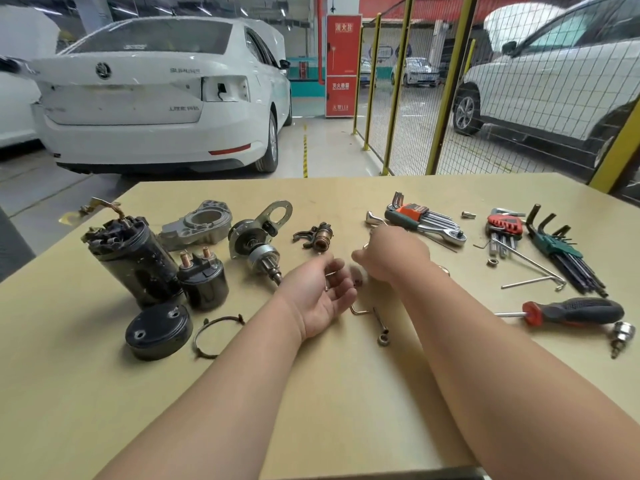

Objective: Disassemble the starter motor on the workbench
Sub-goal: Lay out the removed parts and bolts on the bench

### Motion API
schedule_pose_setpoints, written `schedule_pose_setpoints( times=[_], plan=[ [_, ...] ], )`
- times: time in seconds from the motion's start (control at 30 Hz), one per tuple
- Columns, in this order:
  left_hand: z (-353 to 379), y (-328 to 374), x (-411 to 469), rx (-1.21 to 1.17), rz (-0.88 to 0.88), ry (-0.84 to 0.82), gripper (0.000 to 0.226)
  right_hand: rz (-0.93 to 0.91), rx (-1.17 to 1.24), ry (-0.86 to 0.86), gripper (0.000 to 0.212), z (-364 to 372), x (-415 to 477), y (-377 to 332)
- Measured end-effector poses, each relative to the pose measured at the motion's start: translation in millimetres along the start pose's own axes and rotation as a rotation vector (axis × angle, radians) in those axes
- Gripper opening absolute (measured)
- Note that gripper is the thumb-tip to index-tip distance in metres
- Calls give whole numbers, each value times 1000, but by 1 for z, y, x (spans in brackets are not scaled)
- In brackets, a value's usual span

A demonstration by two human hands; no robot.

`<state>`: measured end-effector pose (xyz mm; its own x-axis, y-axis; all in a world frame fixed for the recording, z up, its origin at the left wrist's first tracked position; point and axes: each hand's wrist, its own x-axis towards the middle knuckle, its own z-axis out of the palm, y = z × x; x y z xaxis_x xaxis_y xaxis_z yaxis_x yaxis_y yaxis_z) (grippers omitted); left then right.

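The starter motor lies in parts on the workbench [311, 410]. At the left are the black motor body [133, 259], the black solenoid [204, 280], a black end cap [157, 330] and a wire clamp ring [214, 336]. Behind them are the aluminium nose housing [199, 226], the drive shaft with its gear [258, 245] and a fork with a copper spring piece [317, 235]. My left hand [322, 292] hovers palm up in the middle, fingers relaxed. My right hand [391, 254] is just right of it, blurred, and its fingers are hidden.
Tools lie at the right: a ratchet with an orange hex key set [424, 220], a red key set [504, 225], a green key set [561, 247], a red and black screwdriver [571, 311] and a socket bit [621, 336]. A long bolt [381, 327] lies near my hands.
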<state>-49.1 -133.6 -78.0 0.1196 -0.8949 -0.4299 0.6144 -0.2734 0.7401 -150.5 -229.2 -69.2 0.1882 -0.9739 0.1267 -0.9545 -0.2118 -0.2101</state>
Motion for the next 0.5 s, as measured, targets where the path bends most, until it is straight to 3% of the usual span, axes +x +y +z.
schedule_pose_setpoints(
  times=[0.07, 0.17, 0.2, 0.27, 0.37, 0.43, 0.5],
  plan=[
    [-4, 0, 2, 246, 165, 77, 22, 7, -62, -62, 18, -1, 2, -5],
    [-18, 7, 4, 898, 635, 367, 18, 47, -38, -132, 14, -2, 4, -8],
    [-23, 11, 4, 1054, 720, 440, 14, 53, -17, -130, 18, -3, 4, -7],
    [-27, 16, 1, 1325, 678, 514, 9, 13, 62, -37, 25, -5, 2, -3],
    [-25, 24, 5, 1677, 559, 601, 26, -146, 362, 76, 29, -6, -8, 5],
    [-21, 36, 8, 1770, 537, 638, 30, -175, 636, -8, 25, -10, -18, 9],
    [-19, 47, 12, 1855, 471, 598, 33, -184, 728, -117, 20, -11, -23, 13]
  ],
)
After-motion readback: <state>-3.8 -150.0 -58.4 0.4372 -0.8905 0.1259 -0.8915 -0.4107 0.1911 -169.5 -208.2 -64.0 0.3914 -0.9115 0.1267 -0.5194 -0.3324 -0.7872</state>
